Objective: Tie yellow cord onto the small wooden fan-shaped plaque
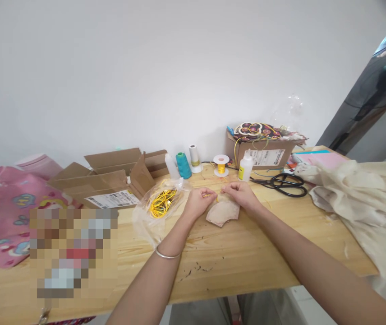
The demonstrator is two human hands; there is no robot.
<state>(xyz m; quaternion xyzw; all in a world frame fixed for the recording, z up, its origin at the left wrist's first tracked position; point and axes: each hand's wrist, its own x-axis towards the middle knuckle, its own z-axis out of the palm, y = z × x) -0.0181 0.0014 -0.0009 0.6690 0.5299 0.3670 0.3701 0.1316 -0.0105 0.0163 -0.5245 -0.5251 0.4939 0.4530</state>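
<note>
"Where do we have our hands?"

"Both are over the pale wooden bench (233, 266), near each other. Our left hand (200, 201) is narrowed to a pinch on a thin yellow cord (217, 198), a short bit of which shows at the fingertips."

"And our right hand (241, 195)?"

"Its thumb and forefinger are pressed narrowly together just beside the left one's tips. What sits between them is too small for us to make out."

"Where do we see the fabric piece?"

"The beige, fan-shaped fabric piece (222, 214) lies between our two hands, on their near side, its curved edge towards the fingertips."

"What is on the left hand's outer side?"

"Just beside it we have a clear, crumpled plastic bag (142, 223) with a bundle of bright yellow cord (159, 204) in it. Further out is an unfolded brown cardboard box (107, 185), and well apart from the hand we see a pink printed cloth (6, 212)."

"Beyond the hands?"

"A teal cone of thread (183, 166) stands past the left one. Past the right one are a white spool wound with yellow thread (221, 167) and a white plastic bottle with a yellow label (245, 169)."

"And to the right hand's outer side?"

"We find black-handled metal scissors (287, 184) near it, then a heap of cream cloth (351, 203) further off."
</note>
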